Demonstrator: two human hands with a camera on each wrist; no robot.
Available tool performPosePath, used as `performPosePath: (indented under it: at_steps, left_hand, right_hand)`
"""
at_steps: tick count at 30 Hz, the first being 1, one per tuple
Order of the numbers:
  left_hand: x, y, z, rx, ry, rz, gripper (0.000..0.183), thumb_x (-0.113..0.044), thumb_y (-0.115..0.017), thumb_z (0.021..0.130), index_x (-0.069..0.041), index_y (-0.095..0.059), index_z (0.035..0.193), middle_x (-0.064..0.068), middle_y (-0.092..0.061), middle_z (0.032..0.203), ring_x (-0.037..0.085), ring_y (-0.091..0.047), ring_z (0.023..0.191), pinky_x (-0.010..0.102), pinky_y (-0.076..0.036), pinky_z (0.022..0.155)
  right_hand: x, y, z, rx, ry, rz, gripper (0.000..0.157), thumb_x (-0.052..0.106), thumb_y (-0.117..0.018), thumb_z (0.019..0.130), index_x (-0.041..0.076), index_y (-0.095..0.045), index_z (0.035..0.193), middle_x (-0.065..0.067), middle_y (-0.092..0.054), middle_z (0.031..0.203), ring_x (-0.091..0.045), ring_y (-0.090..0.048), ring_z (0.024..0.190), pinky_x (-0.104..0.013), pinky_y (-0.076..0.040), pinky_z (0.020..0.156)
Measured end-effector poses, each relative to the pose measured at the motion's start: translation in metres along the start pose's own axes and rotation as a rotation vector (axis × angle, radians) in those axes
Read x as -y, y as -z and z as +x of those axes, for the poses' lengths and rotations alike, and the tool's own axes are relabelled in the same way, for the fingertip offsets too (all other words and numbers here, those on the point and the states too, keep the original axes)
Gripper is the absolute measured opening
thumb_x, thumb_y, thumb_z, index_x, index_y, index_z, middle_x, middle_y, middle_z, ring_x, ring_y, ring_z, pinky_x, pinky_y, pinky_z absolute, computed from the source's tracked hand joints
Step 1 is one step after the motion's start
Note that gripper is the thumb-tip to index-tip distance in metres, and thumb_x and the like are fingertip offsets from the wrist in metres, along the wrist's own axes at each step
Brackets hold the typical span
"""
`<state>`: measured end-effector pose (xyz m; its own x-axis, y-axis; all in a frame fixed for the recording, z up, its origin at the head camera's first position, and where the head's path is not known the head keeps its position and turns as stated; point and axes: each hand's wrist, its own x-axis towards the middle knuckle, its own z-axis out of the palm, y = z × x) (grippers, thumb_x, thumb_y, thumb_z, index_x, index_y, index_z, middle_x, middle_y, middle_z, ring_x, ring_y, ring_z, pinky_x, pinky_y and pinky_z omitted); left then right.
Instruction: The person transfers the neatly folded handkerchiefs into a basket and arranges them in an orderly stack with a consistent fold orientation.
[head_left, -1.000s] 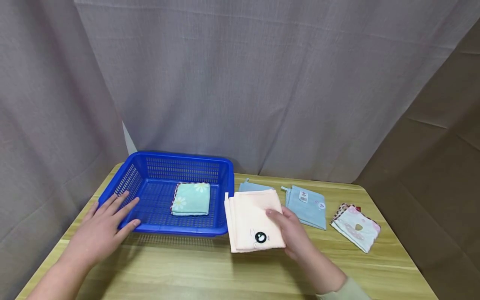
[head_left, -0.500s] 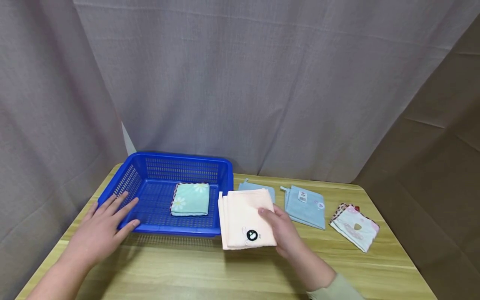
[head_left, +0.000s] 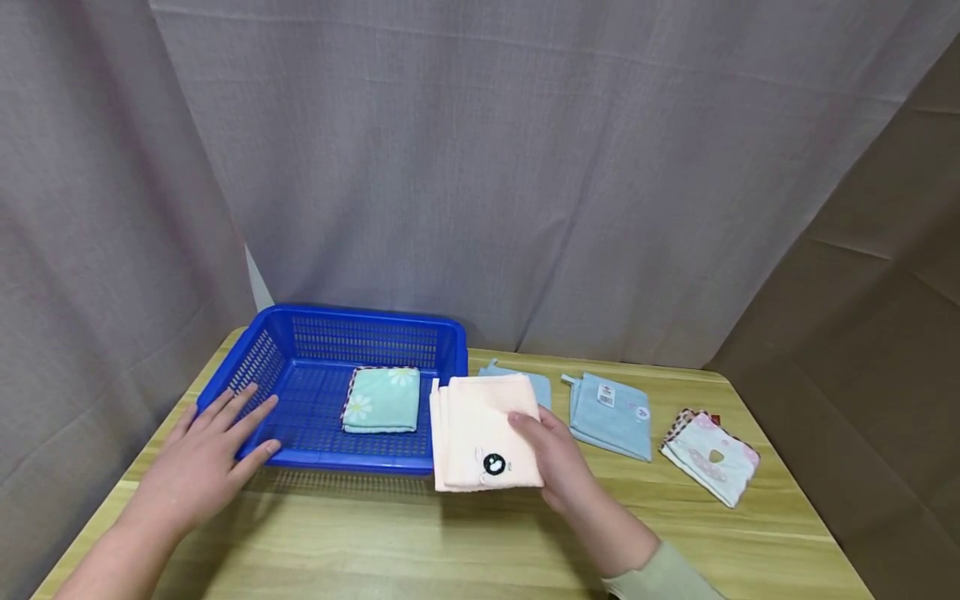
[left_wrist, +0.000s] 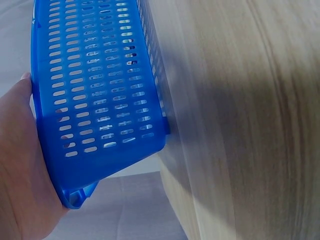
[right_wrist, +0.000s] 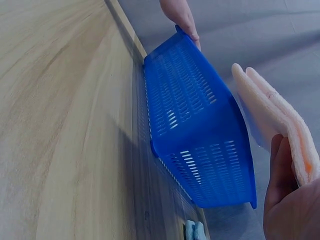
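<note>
My right hand (head_left: 558, 454) pinches a folded pale pink towel (head_left: 480, 417) by its right side, thumb on top and fingers beneath. The towel bears a round black-and-white embroidered patch and overlaps the right front corner of the blue plastic basket (head_left: 300, 457) in the head view. In the right wrist view the towel (right_wrist: 275, 107) is held above the basket's rim. My left hand (head_left: 202, 454) rests with spread fingers over the basket's left front corner; in the left wrist view that hand (left_wrist: 20, 165) lies along the rim. Inside the basket lies a folded mint towel (head_left: 382, 400) with white daisies.
Right of the basket, a folded blue towel (head_left: 542, 388) is partly hidden behind the pink one. Another blue towel (head_left: 611, 417) with a label lies beside it, then a white-and-pink towel (head_left: 712, 457). A grey curtain (head_left: 480, 167) hangs behind the wooden table (head_left: 360, 542).
My right hand has carried the pink towel left and slightly up, toward the basket's right front corner. My left hand has stayed at the basket.
</note>
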<state>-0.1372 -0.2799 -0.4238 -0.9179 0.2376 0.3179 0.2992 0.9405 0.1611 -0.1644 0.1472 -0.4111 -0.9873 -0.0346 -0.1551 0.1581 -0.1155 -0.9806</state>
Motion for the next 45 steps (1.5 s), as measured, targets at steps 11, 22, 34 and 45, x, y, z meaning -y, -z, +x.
performPosePath:
  at_steps: [11, 22, 34, 45]
  left_hand:
    - [0.001, 0.0, -0.001, -0.004, 0.0, 0.0, 0.062, -0.052, -0.05, 0.1, -0.016, -0.045, 0.15, 0.019, -0.035, 0.156, 0.047, -0.027, 0.142, 0.064, 0.0, 0.116]
    - [-0.001, 0.001, 0.0, 0.003, 0.01, 0.001, 0.062, -0.052, -0.051, 0.1, -0.017, -0.045, 0.15, 0.019, -0.035, 0.156, 0.046, -0.028, 0.143, 0.065, -0.002, 0.116]
    - [-0.001, 0.002, 0.0, 0.021, 0.016, -0.002, 0.063, -0.055, -0.049, 0.099, -0.017, -0.045, 0.15, 0.018, -0.034, 0.157, 0.047, -0.028, 0.142, 0.068, -0.009, 0.114]
    - [-0.002, 0.003, 0.001, 0.045, 0.016, 0.015, 0.065, -0.056, -0.047, 0.1, -0.017, -0.044, 0.151, 0.019, -0.033, 0.157, 0.047, -0.026, 0.143, 0.069, -0.008, 0.113]
  right_hand:
    - [0.004, -0.014, 0.003, 0.006, 0.0, 0.013, 0.045, 0.022, -0.063, 0.095, 0.002, -0.056, 0.134, -0.011, -0.071, 0.089, -0.02, -0.07, 0.072, -0.035, -0.06, 0.062]
    - [0.004, -0.022, 0.006, 0.007, 0.012, 0.03, 0.045, 0.02, -0.061, 0.096, 0.001, -0.053, 0.136, -0.01, -0.07, 0.09, -0.02, -0.071, 0.075, -0.034, -0.06, 0.064]
    - [0.002, -0.031, 0.009, 0.048, 0.031, 0.048, 0.043, 0.02, -0.06, 0.097, 0.002, -0.054, 0.136, -0.011, -0.07, 0.093, -0.02, -0.071, 0.078, -0.035, -0.061, 0.067]
    - [0.005, -0.04, 0.014, 0.065, 0.039, 0.057, 0.044, 0.019, -0.059, 0.098, 0.001, -0.053, 0.138, -0.012, -0.07, 0.097, -0.02, -0.072, 0.082, -0.035, -0.061, 0.071]
